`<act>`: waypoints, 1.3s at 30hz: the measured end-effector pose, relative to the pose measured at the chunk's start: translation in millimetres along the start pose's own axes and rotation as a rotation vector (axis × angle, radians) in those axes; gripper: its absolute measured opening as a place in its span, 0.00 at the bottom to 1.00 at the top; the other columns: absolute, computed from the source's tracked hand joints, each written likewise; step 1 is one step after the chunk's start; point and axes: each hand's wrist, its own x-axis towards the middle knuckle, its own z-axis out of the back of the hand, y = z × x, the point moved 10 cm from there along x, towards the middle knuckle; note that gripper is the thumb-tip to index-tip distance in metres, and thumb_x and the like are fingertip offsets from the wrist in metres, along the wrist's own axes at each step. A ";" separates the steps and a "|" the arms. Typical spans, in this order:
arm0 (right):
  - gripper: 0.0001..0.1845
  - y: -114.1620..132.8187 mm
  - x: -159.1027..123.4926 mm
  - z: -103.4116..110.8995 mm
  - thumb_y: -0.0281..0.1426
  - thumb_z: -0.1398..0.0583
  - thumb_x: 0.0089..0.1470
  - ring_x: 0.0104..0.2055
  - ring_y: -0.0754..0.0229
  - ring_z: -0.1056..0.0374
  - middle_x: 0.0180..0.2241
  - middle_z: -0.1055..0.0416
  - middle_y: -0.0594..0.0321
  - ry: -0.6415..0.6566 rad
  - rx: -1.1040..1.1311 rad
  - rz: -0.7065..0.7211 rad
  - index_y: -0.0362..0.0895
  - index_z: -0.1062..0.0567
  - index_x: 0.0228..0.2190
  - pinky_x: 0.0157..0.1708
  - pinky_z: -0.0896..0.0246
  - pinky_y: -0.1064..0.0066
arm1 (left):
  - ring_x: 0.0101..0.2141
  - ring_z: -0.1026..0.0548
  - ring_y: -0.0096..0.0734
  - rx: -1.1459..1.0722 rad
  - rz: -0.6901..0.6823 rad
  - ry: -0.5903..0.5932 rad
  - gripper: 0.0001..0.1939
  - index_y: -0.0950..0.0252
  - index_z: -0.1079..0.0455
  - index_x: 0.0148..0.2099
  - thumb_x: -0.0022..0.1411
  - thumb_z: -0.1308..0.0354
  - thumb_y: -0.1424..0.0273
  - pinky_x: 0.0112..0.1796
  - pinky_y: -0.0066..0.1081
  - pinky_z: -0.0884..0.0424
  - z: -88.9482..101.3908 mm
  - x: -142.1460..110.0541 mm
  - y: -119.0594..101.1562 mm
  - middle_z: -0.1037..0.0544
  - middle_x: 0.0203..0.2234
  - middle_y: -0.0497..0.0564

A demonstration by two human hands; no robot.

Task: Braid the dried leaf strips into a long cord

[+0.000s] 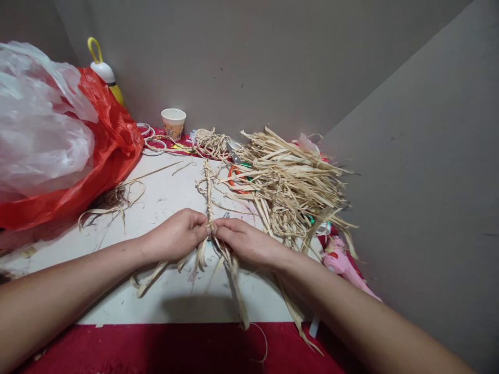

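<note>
A narrow braid of dry, straw-coloured plant strips [209,195] runs away from me over the white board [156,306]. At its near end my left hand [184,232] pinches the strips between thumb and fingers. My right hand [244,240] pinches the same spot from the other side, the fingertips of both hands almost touching. Loose strip ends [234,283] fan out below the hands toward the board's near edge. The exact crossing of strips under the fingertips is hidden.
A pile of loose dry strips [296,176] lies right, with orange-handled scissors [234,179] partly beneath it. Behind stand a paper cup [173,123] and a coil of braided cord [212,143]. A red plastic bag [117,140] bulges at left; a pink tool [343,259] lies right.
</note>
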 end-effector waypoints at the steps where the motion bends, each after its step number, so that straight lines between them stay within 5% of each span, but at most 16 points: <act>1: 0.11 3.1 -0.6 1.0 0.26 0.52 0.54 0.22 0.68 0.47 0.19 0.42 0.69 -0.004 -0.027 0.014 0.42 0.36 0.23 0.24 0.51 0.75 | 0.19 0.44 0.21 -0.010 -0.005 0.000 0.15 0.66 0.36 0.25 0.59 0.50 0.62 0.20 0.22 0.49 0.0 -0.2 -0.9 0.40 0.17 0.43; 10: 0.12 4.3 1.0 2.6 0.28 0.51 0.55 0.23 0.67 0.42 0.21 0.35 0.65 -0.012 -0.172 0.014 0.41 0.31 0.25 0.24 0.50 0.76 | 0.20 0.44 0.22 -0.059 -0.031 0.022 0.14 0.67 0.34 0.26 0.59 0.51 0.64 0.21 0.22 0.47 -3.0 0.5 -1.4 0.38 0.18 0.44; 16: 0.09 11.7 -0.4 12.0 0.27 0.49 0.52 0.25 0.67 0.44 0.21 0.37 0.67 -0.136 -0.275 0.125 0.42 0.35 0.22 0.25 0.51 0.75 | 0.21 0.43 0.22 -0.045 -0.022 0.007 0.13 0.67 0.35 0.27 0.59 0.50 0.64 0.22 0.22 0.46 -1.5 2.0 -0.6 0.39 0.18 0.44; 22: 0.04 -9.1 5.5 -1.5 0.26 0.48 0.49 0.22 0.67 0.36 0.22 0.34 0.66 -0.061 0.225 -0.040 0.42 0.35 0.25 0.21 0.45 0.76 | 0.20 0.41 0.22 -0.088 -0.015 0.055 0.13 0.67 0.33 0.28 0.60 0.52 0.66 0.22 0.22 0.43 -7.7 2.2 0.1 0.33 0.19 0.46; 26: 0.03 -18.1 3.7 -11.3 0.28 0.47 0.50 0.16 0.68 0.41 0.19 0.39 0.70 -0.025 0.448 -0.135 0.44 0.37 0.25 0.18 0.41 0.74 | 0.20 0.42 0.21 -0.055 -0.008 0.036 0.11 0.67 0.34 0.27 0.59 0.52 0.68 0.21 0.22 0.46 -6.1 2.2 1.3 0.35 0.18 0.45; 30: 0.06 -15.9 -0.9 -9.7 0.29 0.50 0.53 0.15 0.67 0.42 0.15 0.41 0.71 0.014 0.232 -0.114 0.44 0.37 0.26 0.17 0.43 0.75 | 0.19 0.43 0.21 -0.021 0.006 0.020 0.10 0.66 0.36 0.27 0.59 0.51 0.68 0.20 0.22 0.48 -3.7 1.6 2.4 0.40 0.17 0.43; 34: 0.09 3.6 -2.2 5.6 0.27 0.51 0.53 0.21 0.67 0.41 0.18 0.38 0.67 -0.090 -0.097 0.051 0.43 0.36 0.23 0.22 0.45 0.76 | 0.20 0.42 0.21 -0.029 0.003 0.014 0.11 0.67 0.35 0.27 0.59 0.51 0.67 0.20 0.22 0.46 -3.0 1.2 1.2 0.39 0.17 0.44; 39: 0.12 -5.3 1.4 -2.6 0.27 0.54 0.54 0.18 0.67 0.40 0.17 0.37 0.66 -0.040 0.028 -0.067 0.42 0.36 0.22 0.20 0.46 0.75 | 0.21 0.37 0.22 -0.111 -0.010 0.062 0.13 0.67 0.32 0.29 0.61 0.53 0.66 0.23 0.22 0.40 -7.9 0.6 -3.3 0.30 0.21 0.47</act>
